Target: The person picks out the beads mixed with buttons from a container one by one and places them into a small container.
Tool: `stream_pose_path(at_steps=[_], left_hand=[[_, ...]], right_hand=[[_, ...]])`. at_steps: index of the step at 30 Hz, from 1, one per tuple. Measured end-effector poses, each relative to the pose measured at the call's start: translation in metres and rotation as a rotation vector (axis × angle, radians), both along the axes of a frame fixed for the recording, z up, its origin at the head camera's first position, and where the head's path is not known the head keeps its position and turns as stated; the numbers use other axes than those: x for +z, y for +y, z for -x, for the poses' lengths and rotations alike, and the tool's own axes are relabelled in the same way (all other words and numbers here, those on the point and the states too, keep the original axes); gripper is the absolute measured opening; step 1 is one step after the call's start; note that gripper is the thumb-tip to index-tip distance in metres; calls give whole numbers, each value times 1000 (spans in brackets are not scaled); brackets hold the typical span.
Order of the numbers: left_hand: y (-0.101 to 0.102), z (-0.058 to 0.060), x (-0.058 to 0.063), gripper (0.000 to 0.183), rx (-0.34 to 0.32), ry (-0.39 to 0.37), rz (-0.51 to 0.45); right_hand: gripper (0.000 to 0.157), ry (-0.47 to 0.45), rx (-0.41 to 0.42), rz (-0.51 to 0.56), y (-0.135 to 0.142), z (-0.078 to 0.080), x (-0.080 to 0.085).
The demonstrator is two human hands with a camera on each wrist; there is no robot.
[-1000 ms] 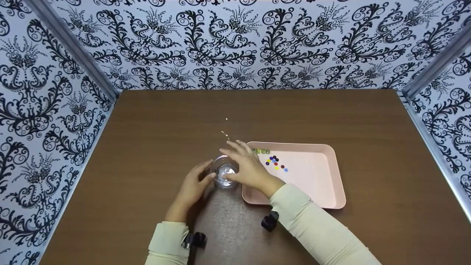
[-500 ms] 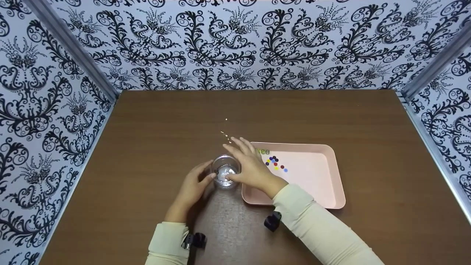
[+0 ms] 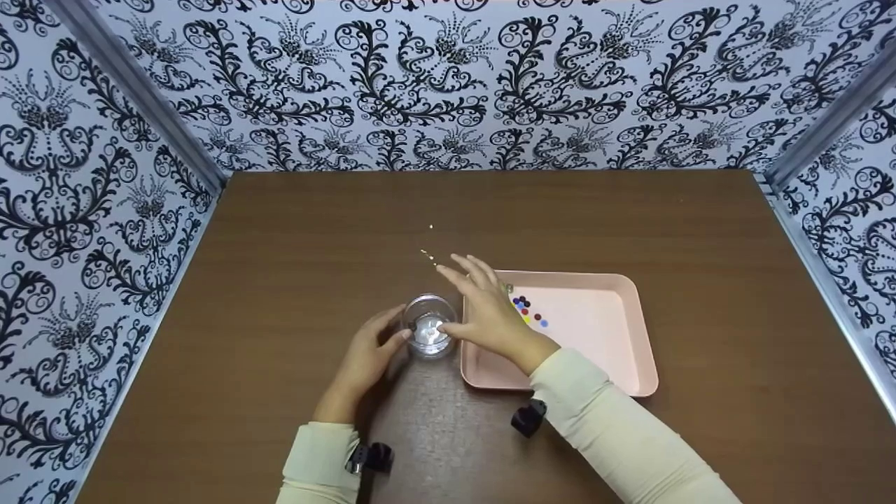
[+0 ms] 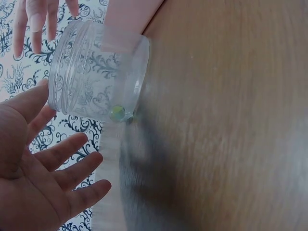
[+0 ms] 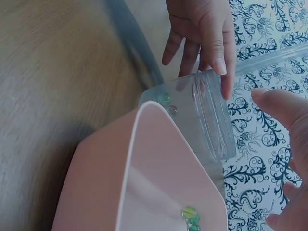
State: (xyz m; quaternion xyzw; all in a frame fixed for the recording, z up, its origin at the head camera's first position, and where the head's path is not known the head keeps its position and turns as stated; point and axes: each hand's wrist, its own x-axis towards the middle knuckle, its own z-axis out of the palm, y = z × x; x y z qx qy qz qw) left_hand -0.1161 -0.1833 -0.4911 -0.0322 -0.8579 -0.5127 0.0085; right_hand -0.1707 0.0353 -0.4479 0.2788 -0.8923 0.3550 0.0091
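A clear plastic jar (image 3: 429, 329) stands upright on the table, left of the pink tray (image 3: 633, 336). A green-yellow glass marble (image 4: 117, 113) shows low inside it. My left hand (image 3: 364, 353) is beside the jar, its thumb and forefinger touching the rim; the other fingers spread loosely in the left wrist view. Over the tray's left edge hovers my right hand (image 3: 490, 315), fingers spread and holding nothing. Its thumb overlaps the jar's right rim in the head view. Green marbles (image 5: 190, 214) lie in the tray, mostly hidden by this hand in the head view.
Several small round coloured pieces (image 3: 525, 312) lie in the tray's left half. Tiny pale specks (image 3: 429, 256) mark the brown table (image 3: 315, 231) beyond the jar. Patterned walls (image 3: 448, 84) enclose the back and sides.
My right hand has drawn to the right, from over the jar's opening to above the tray's left edge. The left hand and the jar have stayed put.
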Motion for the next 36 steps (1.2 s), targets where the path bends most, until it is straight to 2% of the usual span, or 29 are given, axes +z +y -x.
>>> stream_pose_path(at_steps=[6,13,25,36], left_hand=[[0,0,0,43,-13,16,6],[-1,1,1,42,-14,15,5],[-1,1,0,42,-11,5,0],[-1,0,0,43,-7,-4,10]], right_hand=[[84,-37,-10,42,5,1,1],[83,-25,-27,89,8,4,1],[78,-94,-51,207,17,8,-1],[78,-163,-83,240,23,10,0]])
